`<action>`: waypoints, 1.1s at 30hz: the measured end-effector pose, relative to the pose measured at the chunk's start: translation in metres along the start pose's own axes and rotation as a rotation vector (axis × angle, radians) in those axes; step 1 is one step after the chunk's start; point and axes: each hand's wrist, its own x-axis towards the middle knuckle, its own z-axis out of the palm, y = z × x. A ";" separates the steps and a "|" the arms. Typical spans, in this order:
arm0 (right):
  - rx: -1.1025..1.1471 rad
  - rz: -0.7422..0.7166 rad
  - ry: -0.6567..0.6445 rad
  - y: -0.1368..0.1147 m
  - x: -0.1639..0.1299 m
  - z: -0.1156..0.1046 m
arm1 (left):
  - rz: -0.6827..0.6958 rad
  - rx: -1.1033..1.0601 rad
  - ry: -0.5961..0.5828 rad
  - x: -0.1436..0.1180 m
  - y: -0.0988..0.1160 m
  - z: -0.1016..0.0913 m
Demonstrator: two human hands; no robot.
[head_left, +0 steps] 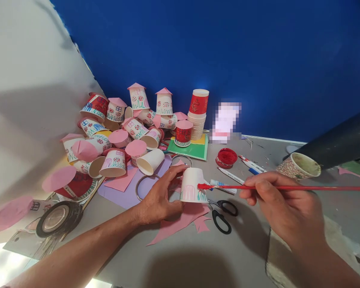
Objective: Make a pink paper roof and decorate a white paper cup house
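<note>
Grey counter [180, 256] against a blue wall [228, 48]; left hand [159, 200] fingers pinch an upturned white cup [192, 184] (green marks at rim), right hand [285, 208] fingers pinch a red brush [288, 187] beside it

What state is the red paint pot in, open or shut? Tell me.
Open: the red paint pot shows wet red paint inside, with no lid on it.

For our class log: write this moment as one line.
left hand: holds paper cup | right hand: paintbrush, tip at cup | scissors beside

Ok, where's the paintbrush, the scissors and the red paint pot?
paintbrush [288, 187], head view, on the red handle beside the right hand's fingers.
scissors [222, 214], head view, on the black handles lying on the table.
red paint pot [226, 157], head view, on the open pot's red top.
</note>
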 end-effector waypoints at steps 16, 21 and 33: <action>-0.002 -0.071 -0.027 0.004 0.007 -0.011 | -0.025 -0.078 -0.006 0.000 -0.001 -0.001; -0.001 -0.030 -0.046 0.003 0.006 -0.009 | -0.034 -0.157 -0.019 0.000 0.001 -0.001; 0.002 -0.062 -0.056 0.008 0.009 -0.015 | -0.025 -0.292 -0.021 0.001 -0.006 0.001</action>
